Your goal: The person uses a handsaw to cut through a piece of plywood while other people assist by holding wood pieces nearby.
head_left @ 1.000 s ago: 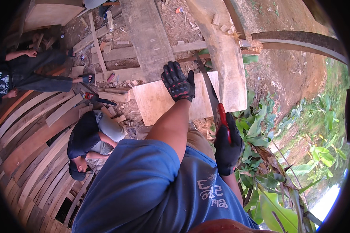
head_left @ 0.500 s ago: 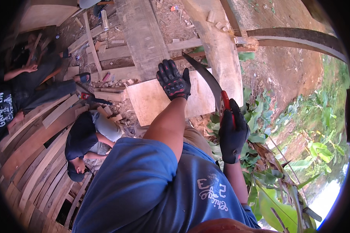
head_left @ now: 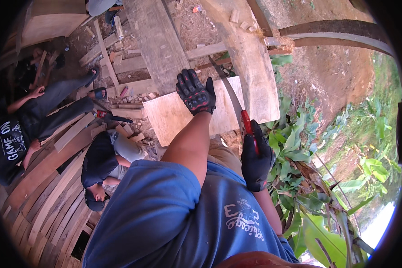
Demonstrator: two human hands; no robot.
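My left hand (head_left: 195, 93), in a black glove with red marks, lies flat on a pale wooden board (head_left: 163, 117), fingers stretched out and thumb apart. In my right hand (head_left: 257, 161), also black-gloved, is the red handle of a curved hand saw (head_left: 230, 91). Its dark blade points away from me and crosses the board near the right end. Whether the teeth are sunk into the wood I cannot tell. The far tip reaches past the board's far edge.
A long wide plank (head_left: 154, 40) runs away beyond the board, and a thick beam (head_left: 250, 67) stands to its right. Two people, one in a black shirt (head_left: 98, 156), are at the left by stacked planks (head_left: 44, 187). Leafy plants (head_left: 295, 138) grow at the right.
My right hand and the saw have shifted left and slightly nearer to me, bringing the blade across the board's right end. My left hand stays flat on the board.
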